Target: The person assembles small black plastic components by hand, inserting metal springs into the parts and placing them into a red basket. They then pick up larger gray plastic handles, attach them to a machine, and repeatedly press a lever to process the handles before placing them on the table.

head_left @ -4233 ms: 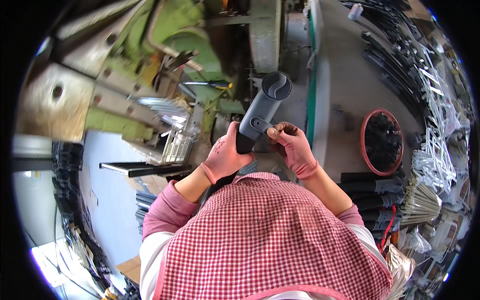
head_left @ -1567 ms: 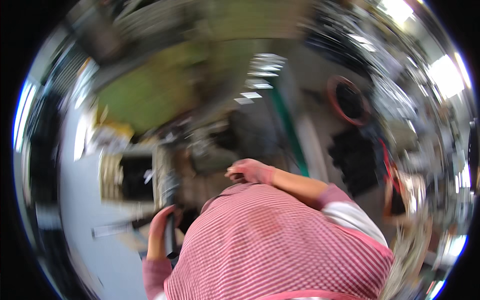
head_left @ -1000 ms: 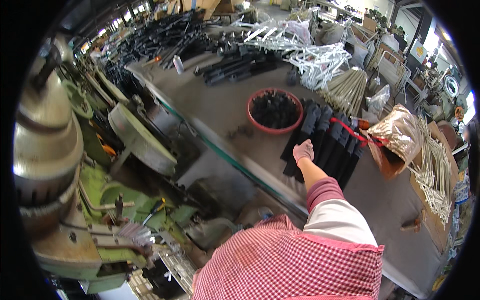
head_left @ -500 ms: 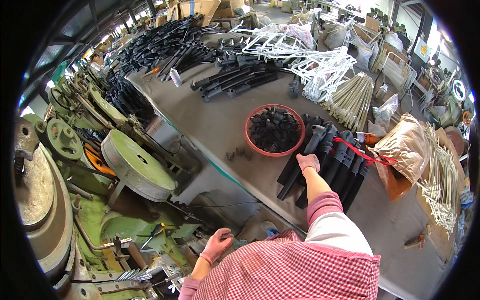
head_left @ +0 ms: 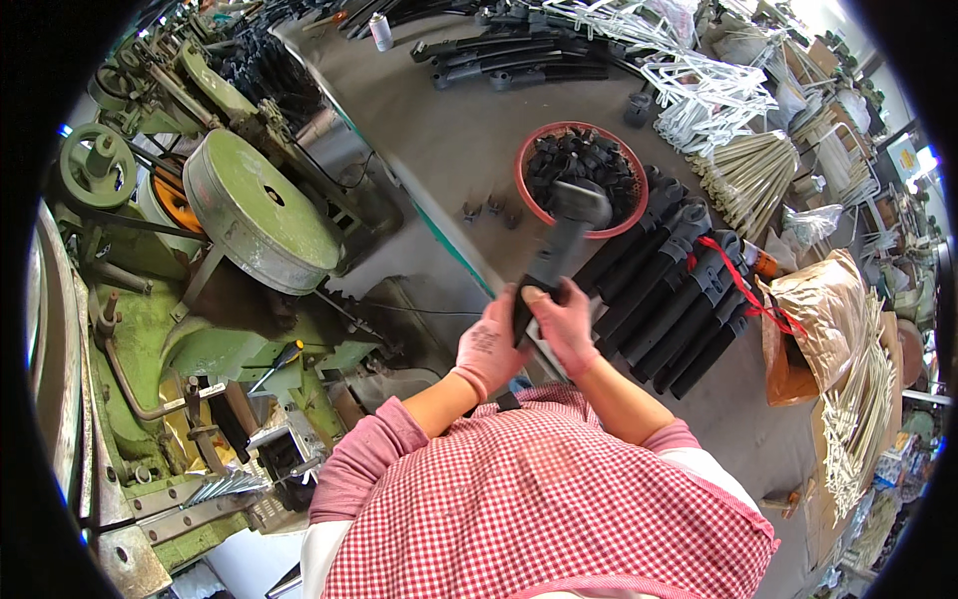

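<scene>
Both of my gloved hands hold one black tube (head_left: 552,252) in front of my chest, tilted up and away, its wider fitting at the far end blurred. My left hand (head_left: 489,346) is closed round the lower end. My right hand (head_left: 567,329) grips the same end from the right, thumb on top. Beyond the tube stands a red basket (head_left: 529,190) heaped with small black parts (head_left: 599,165). To the right of my hands lies a row of similar black tubes (head_left: 664,309), with a red strap (head_left: 733,270) across them.
A green machine with a large wheel (head_left: 264,205) stands at the left, with a screwdriver (head_left: 279,361) on it. The table edge (head_left: 429,215) runs between machine and tubes. Brown paper (head_left: 813,299), pale rods (head_left: 853,429), white wire frames (head_left: 699,90) and a spray can (head_left: 380,32) lie farther out.
My right hand has brought a black tube from the row toward my chest. My left hand has come up from beside the machine and closed on it. The view has shifted downward.
</scene>
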A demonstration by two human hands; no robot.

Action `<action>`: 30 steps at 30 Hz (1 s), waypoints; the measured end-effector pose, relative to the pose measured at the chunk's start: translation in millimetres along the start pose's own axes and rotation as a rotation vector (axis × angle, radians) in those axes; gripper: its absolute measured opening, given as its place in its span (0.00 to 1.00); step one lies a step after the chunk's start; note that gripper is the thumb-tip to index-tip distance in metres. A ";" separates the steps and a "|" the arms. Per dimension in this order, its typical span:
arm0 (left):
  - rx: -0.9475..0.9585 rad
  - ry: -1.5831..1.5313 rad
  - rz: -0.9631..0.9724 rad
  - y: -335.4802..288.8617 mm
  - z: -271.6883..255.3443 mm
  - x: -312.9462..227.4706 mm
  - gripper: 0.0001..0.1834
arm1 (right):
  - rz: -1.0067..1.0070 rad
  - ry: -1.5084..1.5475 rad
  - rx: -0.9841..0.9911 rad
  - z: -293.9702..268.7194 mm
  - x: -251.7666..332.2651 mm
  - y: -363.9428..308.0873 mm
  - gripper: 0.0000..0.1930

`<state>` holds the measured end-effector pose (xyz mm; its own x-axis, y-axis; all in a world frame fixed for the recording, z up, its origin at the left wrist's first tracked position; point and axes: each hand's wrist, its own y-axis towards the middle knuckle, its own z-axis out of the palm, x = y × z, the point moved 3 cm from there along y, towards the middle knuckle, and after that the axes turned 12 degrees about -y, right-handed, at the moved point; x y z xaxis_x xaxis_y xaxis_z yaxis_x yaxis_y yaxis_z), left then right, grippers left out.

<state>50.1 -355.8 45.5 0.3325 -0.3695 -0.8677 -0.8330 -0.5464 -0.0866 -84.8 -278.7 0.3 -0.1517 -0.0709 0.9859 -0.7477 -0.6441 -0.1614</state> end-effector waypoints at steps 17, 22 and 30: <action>-0.384 -1.146 -0.571 -117.9 -127.9 56.1 0.29 | -0.178 -1.482 0.074 50.0 -117.3 184.1 0.24; -0.520 -0.136 -0.390 -145.6 -144.7 37.4 0.32 | 0.045 0.059 0.448 105.7 -44.5 122.3 0.18; -0.425 0.159 -0.259 -205.4 -136.2 17.8 0.51 | 0.118 0.595 0.800 228.2 101.1 2.0 0.13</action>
<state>287.3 -352.6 114.5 0.5947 -0.2731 -0.7562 -0.4721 -0.8799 -0.0535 45.9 -461.0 109.8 -0.6585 0.0843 0.7479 -0.0859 -0.9956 0.0366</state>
